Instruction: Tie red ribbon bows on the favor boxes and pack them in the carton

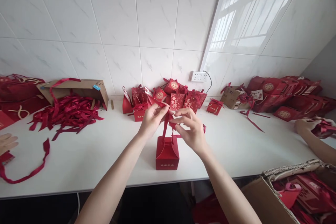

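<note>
A small red gift box (167,157) with pale lettering stands upright near the table's front edge, straight ahead of me. A dark red ribbon (165,127) rises from its top to both my hands. My left hand (154,118) pinches one part of the ribbon above the box. Beside it, my right hand (190,124) has its fingers bent around another part of the ribbon. The hands are close together and neither touches the box body. Part of the ribbon is hidden behind the right hand's fingers.
Loose ribbons (70,112) spill from a cardboard box (78,84) at left. Several red boxes (176,102) stand against the wall. More red boxes (286,94) are piled at right. A carton (256,196) sits front right. Other people's hands (7,142) show at both sides.
</note>
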`<act>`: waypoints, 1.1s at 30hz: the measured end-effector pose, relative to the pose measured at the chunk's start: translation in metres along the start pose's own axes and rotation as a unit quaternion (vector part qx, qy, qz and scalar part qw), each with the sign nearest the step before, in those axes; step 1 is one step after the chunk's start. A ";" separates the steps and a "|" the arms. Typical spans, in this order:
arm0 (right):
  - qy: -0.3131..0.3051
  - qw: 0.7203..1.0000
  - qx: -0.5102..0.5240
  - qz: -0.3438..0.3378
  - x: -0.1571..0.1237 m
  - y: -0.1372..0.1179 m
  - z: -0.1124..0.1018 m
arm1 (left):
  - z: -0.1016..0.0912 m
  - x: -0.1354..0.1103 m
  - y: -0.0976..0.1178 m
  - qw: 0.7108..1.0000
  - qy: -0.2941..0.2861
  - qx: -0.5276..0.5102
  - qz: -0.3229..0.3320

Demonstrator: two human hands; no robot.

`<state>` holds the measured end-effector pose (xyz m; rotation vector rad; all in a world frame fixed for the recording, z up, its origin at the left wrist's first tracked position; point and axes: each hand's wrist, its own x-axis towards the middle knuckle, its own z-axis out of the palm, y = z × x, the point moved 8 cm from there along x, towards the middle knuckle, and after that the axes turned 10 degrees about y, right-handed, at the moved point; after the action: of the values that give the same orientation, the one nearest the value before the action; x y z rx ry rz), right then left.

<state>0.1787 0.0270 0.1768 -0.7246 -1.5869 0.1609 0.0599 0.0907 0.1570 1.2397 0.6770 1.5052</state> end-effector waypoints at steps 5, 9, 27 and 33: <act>-0.027 0.990 0.098 0.095 -0.006 0.020 -0.001 | 0.007 -0.008 0.025 0.984 -0.074 0.113 0.113; -0.106 0.951 0.192 0.219 -0.009 0.039 0.019 | 0.015 -0.014 0.033 0.959 -0.131 0.201 0.151; 0.097 0.925 0.153 0.334 -0.020 0.055 0.006 | 0.013 -0.030 0.036 0.899 -0.134 0.300 0.289; 0.202 0.918 0.091 0.328 -0.027 0.062 -0.017 | -0.029 -0.032 0.017 0.968 0.088 0.140 0.188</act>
<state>0.2160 0.0558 0.1257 -1.0468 -0.8782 0.6021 0.0248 0.0602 0.1513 1.5242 0.8269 1.8967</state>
